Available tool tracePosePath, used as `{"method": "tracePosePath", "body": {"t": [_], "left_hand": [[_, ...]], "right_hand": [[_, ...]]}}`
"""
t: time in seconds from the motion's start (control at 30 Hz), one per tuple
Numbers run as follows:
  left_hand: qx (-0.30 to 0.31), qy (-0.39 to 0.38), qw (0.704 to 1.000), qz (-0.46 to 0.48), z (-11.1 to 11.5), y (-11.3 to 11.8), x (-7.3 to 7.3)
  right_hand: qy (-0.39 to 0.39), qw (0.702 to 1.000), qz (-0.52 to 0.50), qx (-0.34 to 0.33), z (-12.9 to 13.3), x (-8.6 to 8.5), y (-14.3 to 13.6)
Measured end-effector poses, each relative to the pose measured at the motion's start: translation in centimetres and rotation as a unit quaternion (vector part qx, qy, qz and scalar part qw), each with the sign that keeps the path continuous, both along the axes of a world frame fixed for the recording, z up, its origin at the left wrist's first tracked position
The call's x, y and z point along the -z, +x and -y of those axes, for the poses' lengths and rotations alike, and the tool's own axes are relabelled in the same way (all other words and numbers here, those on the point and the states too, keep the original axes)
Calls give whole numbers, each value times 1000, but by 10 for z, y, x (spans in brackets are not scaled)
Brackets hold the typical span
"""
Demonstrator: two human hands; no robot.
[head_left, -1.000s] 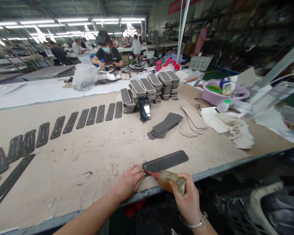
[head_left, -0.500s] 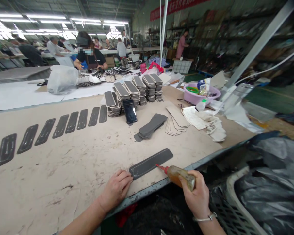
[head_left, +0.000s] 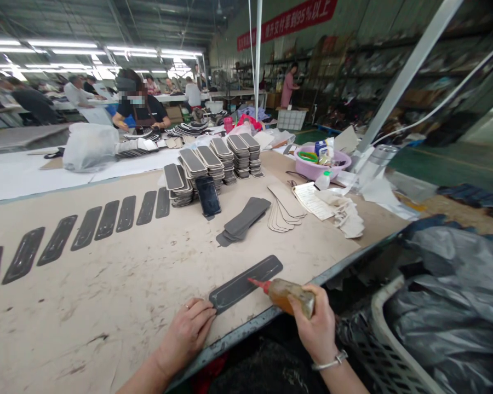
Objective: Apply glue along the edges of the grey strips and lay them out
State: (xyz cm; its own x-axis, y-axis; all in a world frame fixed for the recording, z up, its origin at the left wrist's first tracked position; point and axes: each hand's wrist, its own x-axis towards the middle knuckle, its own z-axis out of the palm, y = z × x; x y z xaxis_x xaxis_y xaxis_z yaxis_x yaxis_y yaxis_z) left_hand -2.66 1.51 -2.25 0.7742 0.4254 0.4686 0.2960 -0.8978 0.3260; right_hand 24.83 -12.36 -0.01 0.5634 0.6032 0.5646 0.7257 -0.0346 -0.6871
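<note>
One bottle [head_left: 282, 295] is gripped by the right hand [head_left: 318, 326]; the strip [head_left: 235, 290] is best steadied by the left hand [head_left: 186, 331], finger closure unclear.

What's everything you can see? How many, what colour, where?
Table: one, beige, centre
Long strip: one, dark grey, table's front
Bottle: one, amber, tip over long strip
Row pieces: eight showing, dark grey, left
Stacks: several, grey, table's back
Phone: one, black, against stacks
Loose strips: several, grey, middle
Thin sheets: several, beige, beside loose strips
Basin: one, lilac, right
Notebook: one, white, before basin
Cloth: one, off-white, beside notebook
Bag: one, whitish, back left
Basket: one, greyish, lower right
People: several, varied clothes, behind
Left hand: one, at long strip's end
Right hand: one, round bottle
</note>
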Motion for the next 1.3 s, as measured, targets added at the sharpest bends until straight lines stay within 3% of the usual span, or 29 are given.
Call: {"method": "tracePosePath", "body": {"t": [0.1, 0.2, 0.43, 0.53, 0.8, 1.07, 1.3], "left_hand": [[-4, -12, 1000, 4, 1, 2, 1], [0, -28, 1000, 5, 1, 3, 2], [5, -10, 1000, 10, -1, 3, 3], [-1, 9, 1000, 12, -2, 3, 7], [-19, 38, 999, 6, -2, 5, 10], [-16, 65, 998, -11, -3, 4, 11], [-24, 48, 999, -9, -2, 6, 10]], "right_hand": [[-4, 995, -26, -95, -5, 0, -30], [2, 993, -28, -119, -9, 1, -37], [13, 999, 23, 45, -9, 7, 25], [18, 995, 10, 98, -7, 10, 38], [-12, 991, -130, 36, -7, 15, 11], [30, 986, -112, 122, -16, 8, 61], [10, 990, -79, 117, -27, 14, 74]]}}
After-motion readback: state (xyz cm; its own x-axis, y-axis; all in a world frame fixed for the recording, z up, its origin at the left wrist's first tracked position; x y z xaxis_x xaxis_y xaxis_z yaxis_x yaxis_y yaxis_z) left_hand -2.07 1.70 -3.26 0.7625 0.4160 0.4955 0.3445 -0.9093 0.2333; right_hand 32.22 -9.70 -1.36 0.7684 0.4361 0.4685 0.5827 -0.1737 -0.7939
